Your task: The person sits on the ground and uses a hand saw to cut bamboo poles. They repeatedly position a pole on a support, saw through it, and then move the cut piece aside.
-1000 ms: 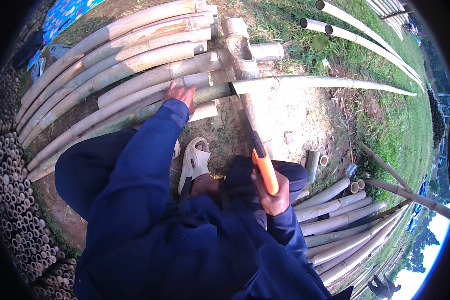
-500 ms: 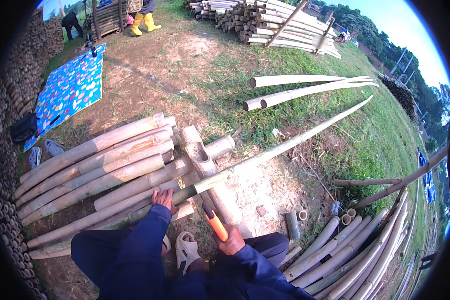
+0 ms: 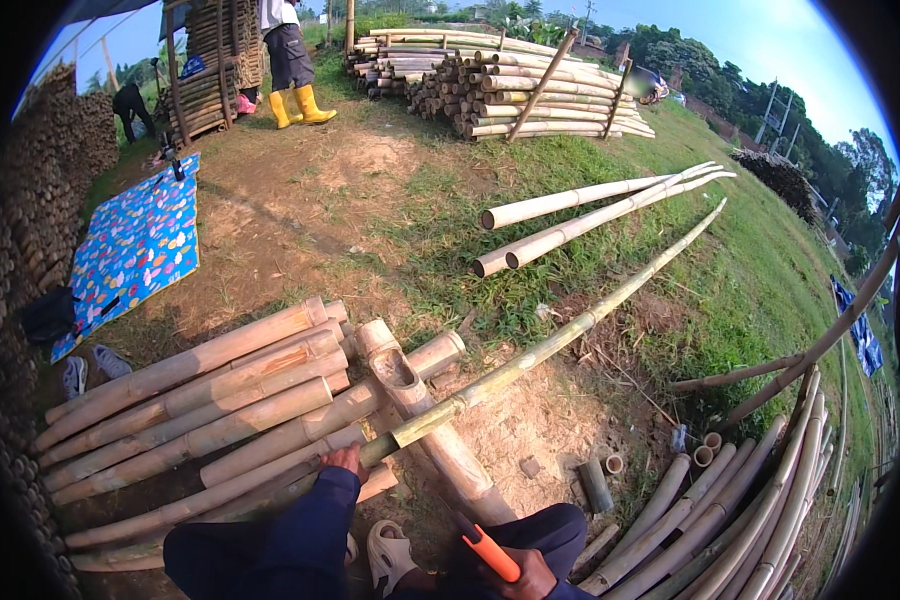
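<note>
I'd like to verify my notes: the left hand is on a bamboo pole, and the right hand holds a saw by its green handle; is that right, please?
Not quite: the handle is orange, not green, as the head view shows. The left hand is on a bamboo pole, and the right hand holds the saw.

We count one left hand (image 3: 344, 462), one right hand (image 3: 531, 574), one saw (image 3: 492, 554), one long pole (image 3: 592, 318), one notched block (image 3: 457, 466), three grass poles (image 3: 560, 204), one mat (image 3: 142, 250), two yellow boots (image 3: 313, 105) and two shoes (image 3: 112, 362); the stacked bamboo (image 3: 545, 95) we cannot tally.
</note>
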{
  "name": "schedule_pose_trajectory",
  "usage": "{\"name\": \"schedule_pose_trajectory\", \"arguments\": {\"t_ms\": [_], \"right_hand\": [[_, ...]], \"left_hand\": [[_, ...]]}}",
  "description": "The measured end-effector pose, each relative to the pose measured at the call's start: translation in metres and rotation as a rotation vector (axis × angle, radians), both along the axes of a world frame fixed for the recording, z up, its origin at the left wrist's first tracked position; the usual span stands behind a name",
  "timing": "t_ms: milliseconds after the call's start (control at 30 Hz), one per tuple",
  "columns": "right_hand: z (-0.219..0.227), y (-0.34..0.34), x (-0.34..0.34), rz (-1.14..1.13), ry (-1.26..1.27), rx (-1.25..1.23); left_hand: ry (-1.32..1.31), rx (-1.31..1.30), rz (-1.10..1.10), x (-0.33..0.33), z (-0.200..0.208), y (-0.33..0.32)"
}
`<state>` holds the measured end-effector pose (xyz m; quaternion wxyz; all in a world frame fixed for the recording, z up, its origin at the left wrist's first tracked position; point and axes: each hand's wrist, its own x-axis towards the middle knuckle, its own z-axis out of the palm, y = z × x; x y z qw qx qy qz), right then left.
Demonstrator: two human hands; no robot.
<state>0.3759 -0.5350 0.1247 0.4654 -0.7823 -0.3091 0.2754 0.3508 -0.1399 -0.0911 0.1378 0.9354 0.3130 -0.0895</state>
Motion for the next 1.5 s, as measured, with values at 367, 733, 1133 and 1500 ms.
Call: {"name": "schedule_pose_trajectory", "arguments": {"t_ms": [367, 733, 1133, 1500], "right_hand": [[0.01, -0.008, 0.003, -0.023, 0.011, -0.005], [-0.065, 0.072, 0.028, -0.062, -0.023, 0.068], [-0.097, 0.086, 0.036, -0.063, -0.06, 0.093], [-0.059, 0.045, 0.007, -0.077, -0.021, -0.004]], "left_hand": [[-0.054, -0.093, 0.013, 0.004, 0.0, 0.007], [0.026, -0.057, -0.015, 0.02, 0.036, -0.014], [-0.055, 0.002, -0.002, 0.016, 0.033, -0.017], [0.012, -0.028, 0.026, 0.014, 0.009, -0.003]]}}
